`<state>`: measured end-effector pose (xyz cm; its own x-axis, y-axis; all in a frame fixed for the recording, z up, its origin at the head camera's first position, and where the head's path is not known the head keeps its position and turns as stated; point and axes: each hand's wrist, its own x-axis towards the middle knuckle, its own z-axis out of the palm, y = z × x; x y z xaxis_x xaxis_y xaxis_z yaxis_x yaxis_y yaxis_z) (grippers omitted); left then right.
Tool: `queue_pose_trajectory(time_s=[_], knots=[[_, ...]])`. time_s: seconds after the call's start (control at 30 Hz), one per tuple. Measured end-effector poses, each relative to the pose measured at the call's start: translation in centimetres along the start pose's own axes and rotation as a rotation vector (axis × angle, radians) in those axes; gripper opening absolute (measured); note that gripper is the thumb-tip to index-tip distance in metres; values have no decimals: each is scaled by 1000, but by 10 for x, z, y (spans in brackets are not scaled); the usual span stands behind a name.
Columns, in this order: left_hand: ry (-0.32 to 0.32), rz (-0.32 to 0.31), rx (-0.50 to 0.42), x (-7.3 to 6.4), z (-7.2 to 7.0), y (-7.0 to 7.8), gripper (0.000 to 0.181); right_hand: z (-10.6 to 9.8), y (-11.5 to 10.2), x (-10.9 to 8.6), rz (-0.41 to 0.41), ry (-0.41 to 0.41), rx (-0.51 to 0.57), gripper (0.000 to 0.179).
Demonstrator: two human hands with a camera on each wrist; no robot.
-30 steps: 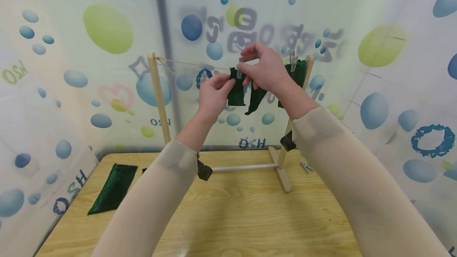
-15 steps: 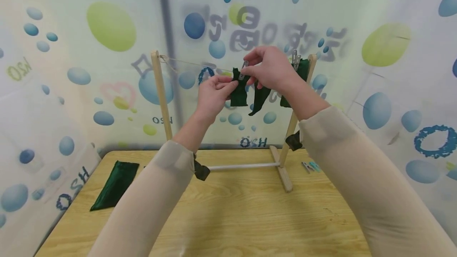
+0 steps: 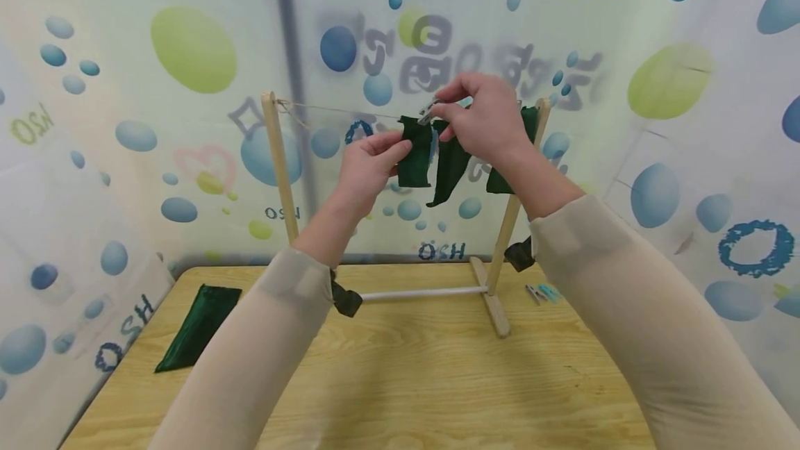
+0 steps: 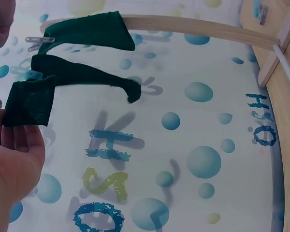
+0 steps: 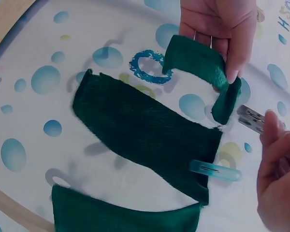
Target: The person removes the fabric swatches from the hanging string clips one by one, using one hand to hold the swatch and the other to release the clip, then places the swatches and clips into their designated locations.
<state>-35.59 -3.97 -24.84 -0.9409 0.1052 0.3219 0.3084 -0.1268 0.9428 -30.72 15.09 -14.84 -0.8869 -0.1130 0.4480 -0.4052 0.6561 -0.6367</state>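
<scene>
My left hand (image 3: 369, 162) pinches the left edge of a small dark green cloth (image 3: 414, 162) up at the string. Close to the cloth's top corner, my right hand (image 3: 484, 117) pinches a grey clothespin (image 5: 251, 119) between thumb and fingers. In the right wrist view the clothespin's tip is just apart from the cloth, whose upper part is folded over. Beside it hangs a longer green cloth (image 5: 140, 123) with a teal clothespin (image 5: 215, 170) on its top edge. Farther right is another green cloth (image 4: 92, 33), with a grey clothespin (image 4: 40, 40) at its edge.
The string (image 3: 337, 110) runs between two wooden posts, the left post (image 3: 281, 165) and the right post (image 3: 503, 242). A white bar (image 3: 425, 293) joins them low down. Loose clothespins (image 3: 542, 293) lie at right on the table (image 3: 400, 380); a green cloth (image 3: 196, 328) lies at left.
The grey clothespin, upright over the small cloth's top a second ago, has tilted and come away from it. My right hand has shifted slightly right. My left hand keeps its pinch.
</scene>
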Motion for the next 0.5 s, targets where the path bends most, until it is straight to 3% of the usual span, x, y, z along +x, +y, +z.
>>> queue_pose_trajectory(time_s=[0.23, 0.37, 0.5], knots=[[-81, -37, -58, -12, -10, 0, 40, -5, 13, -15, -100, 121, 119, 17], [-129, -67, -84, -23, -16, 0, 44, -13, 26, -30, -101, 155, 158, 17], [-168, -113, -138, -36, -25, -3, 48, -21, 48, -52, -47, 144, 187, 23]])
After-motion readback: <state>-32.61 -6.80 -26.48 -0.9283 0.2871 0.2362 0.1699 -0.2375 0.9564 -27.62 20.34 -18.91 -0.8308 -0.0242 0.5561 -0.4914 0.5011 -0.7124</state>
